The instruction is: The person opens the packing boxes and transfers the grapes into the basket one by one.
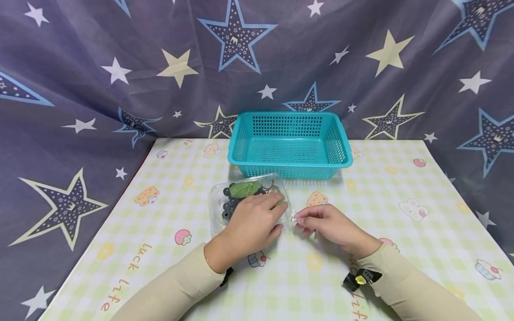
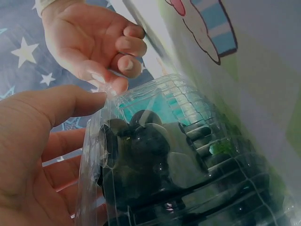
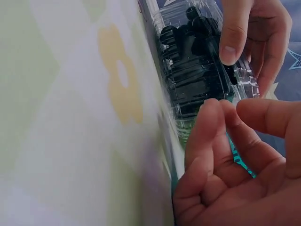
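Dark round grapes with a green leaf over them show through a clear plastic clamshell box near the table's middle. My left hand lies across the top of the box, fingers spread on its lid and thumb at the near edge. Part of the fruit is hidden beneath it. At the box's right corner, my right hand pinches a small clear plastic tab between thumb and fingertips. The left wrist view has both thumbs close together at the box's rim.
A turquoise perforated basket stands just behind the box at the back of the table. Under everything is a checked, cartoon-printed tablecloth. A dark curtain with stars hangs around the back and sides.
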The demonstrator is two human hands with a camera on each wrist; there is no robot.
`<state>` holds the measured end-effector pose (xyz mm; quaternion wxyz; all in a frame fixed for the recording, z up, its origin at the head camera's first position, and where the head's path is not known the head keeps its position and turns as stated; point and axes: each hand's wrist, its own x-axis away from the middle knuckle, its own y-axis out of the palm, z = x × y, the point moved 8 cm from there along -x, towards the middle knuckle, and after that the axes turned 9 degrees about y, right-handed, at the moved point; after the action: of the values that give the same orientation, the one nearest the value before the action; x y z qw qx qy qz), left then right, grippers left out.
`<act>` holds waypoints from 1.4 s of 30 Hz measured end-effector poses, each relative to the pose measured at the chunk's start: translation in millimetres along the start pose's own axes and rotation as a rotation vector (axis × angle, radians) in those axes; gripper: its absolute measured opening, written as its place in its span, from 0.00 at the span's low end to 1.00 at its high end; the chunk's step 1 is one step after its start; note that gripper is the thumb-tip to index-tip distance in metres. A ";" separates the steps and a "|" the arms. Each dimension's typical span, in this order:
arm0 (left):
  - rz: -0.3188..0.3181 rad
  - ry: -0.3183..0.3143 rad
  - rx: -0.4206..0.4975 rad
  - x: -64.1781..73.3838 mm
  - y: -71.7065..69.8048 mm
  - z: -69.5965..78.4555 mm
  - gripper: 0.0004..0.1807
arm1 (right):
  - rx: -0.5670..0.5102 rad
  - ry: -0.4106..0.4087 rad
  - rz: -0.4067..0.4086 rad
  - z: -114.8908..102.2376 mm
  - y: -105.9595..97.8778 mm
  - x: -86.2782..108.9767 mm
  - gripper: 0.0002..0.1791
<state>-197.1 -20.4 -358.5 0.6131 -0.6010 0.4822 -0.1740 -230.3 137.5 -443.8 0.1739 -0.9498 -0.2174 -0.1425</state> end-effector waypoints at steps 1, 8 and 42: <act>0.000 0.001 0.000 -0.3 -0.3 0.3 0.26 | -0.018 0.003 -0.010 1.1 0.7 -0.8 0.16; -0.012 -0.006 0.004 -1.5 -1.2 1.0 0.26 | -0.088 0.012 -0.059 6.1 4.9 -4.5 0.17; -0.003 0.021 0.001 0.0 -1.0 2.3 0.26 | -0.083 -0.017 -0.032 3.3 6.6 -1.9 0.16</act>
<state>-194.9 -19.3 -358.0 0.6080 -0.5997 0.4876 -0.1816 -228.2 132.5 -449.1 0.1301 -0.9539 -0.2277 -0.1462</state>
